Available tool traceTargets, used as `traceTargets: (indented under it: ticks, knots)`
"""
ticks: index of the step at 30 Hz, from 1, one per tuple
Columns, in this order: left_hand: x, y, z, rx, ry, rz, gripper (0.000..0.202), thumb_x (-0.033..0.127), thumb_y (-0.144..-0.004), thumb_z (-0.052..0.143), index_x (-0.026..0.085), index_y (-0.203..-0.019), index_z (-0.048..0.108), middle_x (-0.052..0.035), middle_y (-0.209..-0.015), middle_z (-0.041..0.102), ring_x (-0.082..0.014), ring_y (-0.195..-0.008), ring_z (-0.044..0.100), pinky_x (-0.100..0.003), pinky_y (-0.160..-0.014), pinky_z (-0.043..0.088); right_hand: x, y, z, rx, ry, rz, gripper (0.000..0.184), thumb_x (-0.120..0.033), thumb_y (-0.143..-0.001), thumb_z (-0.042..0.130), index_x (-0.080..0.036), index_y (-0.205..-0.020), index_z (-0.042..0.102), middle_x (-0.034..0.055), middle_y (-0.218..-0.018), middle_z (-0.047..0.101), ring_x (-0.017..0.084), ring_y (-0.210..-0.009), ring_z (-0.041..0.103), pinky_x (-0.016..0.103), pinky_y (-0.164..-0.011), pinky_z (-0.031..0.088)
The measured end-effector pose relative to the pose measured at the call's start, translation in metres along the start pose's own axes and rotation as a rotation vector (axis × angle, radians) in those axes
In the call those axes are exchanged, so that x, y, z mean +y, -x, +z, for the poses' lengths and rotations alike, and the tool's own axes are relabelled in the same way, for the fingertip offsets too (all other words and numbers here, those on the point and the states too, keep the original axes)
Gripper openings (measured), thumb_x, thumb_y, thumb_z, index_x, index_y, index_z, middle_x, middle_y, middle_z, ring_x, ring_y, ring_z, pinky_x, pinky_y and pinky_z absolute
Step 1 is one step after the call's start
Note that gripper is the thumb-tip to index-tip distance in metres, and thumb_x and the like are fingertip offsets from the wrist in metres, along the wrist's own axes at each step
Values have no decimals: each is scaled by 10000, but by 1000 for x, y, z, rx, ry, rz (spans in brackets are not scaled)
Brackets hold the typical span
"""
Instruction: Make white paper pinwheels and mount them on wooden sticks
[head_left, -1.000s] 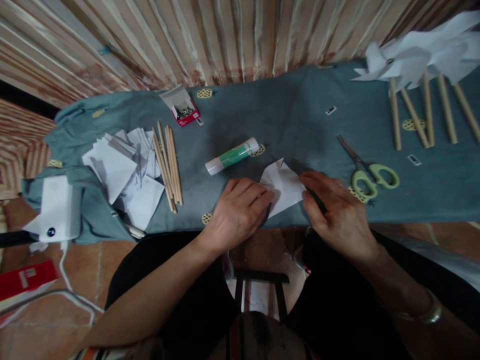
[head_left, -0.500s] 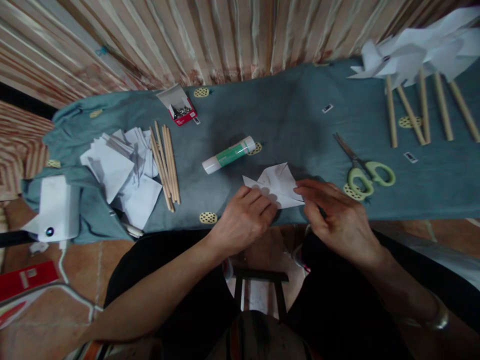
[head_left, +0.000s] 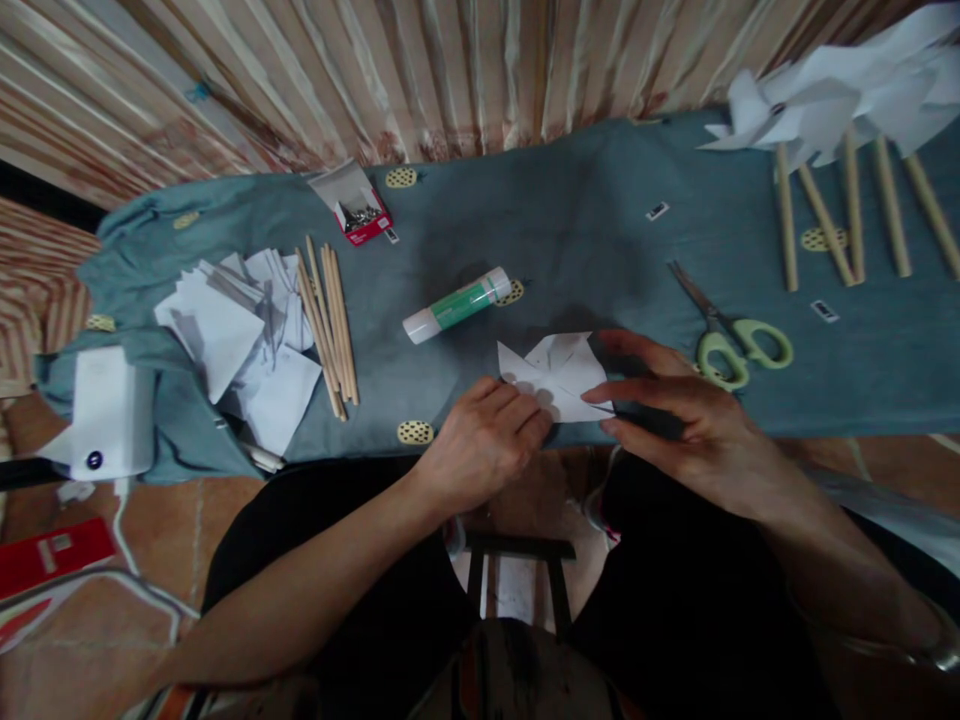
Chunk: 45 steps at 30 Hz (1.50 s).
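Observation:
A white paper pinwheel, cut and partly folded, lies near the table's front edge between my hands. My left hand is closed on its lower left side, the curled fingers covering that part. At the right side, my right hand has its thumb and index finger around the lower right corner, while another finger reaches to the upper right edge. A glue stick with a green label lies just beyond the pinwheel. Right of my right hand are scissors with light green handles.
Left on the cloth-covered table are paper sheets, wooden sticks and a white device with a cable. An opened red box of small metal pieces sits behind. Finished pinwheels on sticks lie far right.
My right hand has spread its fingers along the pinwheel's right side. The pinwheel has turned a little and shifted slightly right; my left hand stays on it.

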<state>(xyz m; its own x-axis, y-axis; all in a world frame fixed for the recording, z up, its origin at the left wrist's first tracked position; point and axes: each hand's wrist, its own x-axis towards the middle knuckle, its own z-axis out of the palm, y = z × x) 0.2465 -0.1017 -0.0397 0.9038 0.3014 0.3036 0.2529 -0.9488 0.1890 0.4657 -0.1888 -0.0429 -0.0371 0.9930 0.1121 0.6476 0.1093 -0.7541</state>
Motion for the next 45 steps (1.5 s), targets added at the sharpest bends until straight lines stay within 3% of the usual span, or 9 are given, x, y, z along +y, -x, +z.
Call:
traceTargets:
  ticks: [6, 18, 40, 45]
  knots:
    - [2, 1, 0, -17, 4, 13, 167, 158, -948, 495, 134, -880, 645, -38, -819, 680, -165, -747, 583, -319, -697, 420, 0, -3, 9, 40, -7, 37, 91, -307, -860, 652, -294, -844, 740, 34, -1311, 621, 305, -1251, 568, 572, -1026, 482]
    - [4, 3, 2, -26, 22, 25, 171, 159, -958, 484, 125, -927, 649, -46, -839, 678, -170, -777, 583, -319, -708, 419, 0, -13, 26, 114, 134, -19, 67, -281, -847, 667, -251, -799, 702, 69, -1351, 596, 303, -1249, 557, 545, -1009, 480]
    - [3, 2, 2, -94, 38, 33, 187, 159, -961, 479, 116, -922, 657, -60, -840, 660, -176, -817, 599, -320, -719, 418, -3, -17, 32, 128, 213, -41, 74, -300, -875, 632, -267, -816, 662, 58, -1362, 577, 295, -1258, 544, 526, -1021, 480]
    - [3, 1, 1, -54, 34, 31, 184, 160, -960, 489, 122, -907, 661, -50, -835, 670, -161, -796, 598, -310, -717, 428, -4, -17, 32, 133, 233, -41, 74, -289, -879, 630, -257, -816, 652, 84, -1358, 575, 289, -1262, 540, 505, -1024, 481]
